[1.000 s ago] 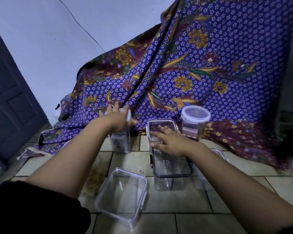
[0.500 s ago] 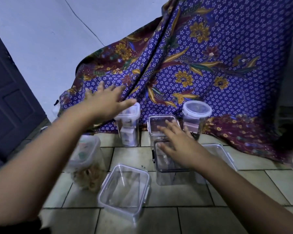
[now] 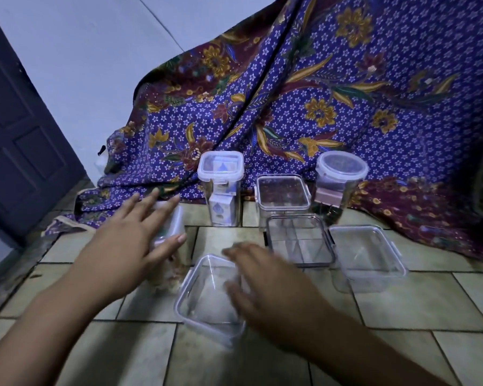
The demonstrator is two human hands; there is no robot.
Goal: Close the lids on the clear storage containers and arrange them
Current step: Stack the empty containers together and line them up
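Several clear containers stand on the tiled floor. At the back are a tall square one (image 3: 221, 188) with small boxes inside, a square one (image 3: 282, 195) with dark contents, and a round one (image 3: 338, 181). In front lie a divided container with a dark rim (image 3: 300, 240) and a shallow lidded box (image 3: 367, 256). My left hand (image 3: 129, 246), fingers spread, hovers over a container of snacks (image 3: 168, 263). My right hand (image 3: 265, 291), blurred and open, is over the nearest clear square container (image 3: 204, 296).
A purple floral cloth (image 3: 346, 101) drapes behind the containers and onto the floor. A dark door (image 3: 17, 151) is at the left, a pale wall (image 3: 95, 51) behind. Bare tiles (image 3: 402, 316) lie to the right and front.
My left hand left the tall square container and came back over the snack container. My right hand moved off the divided container to the nearest square container.
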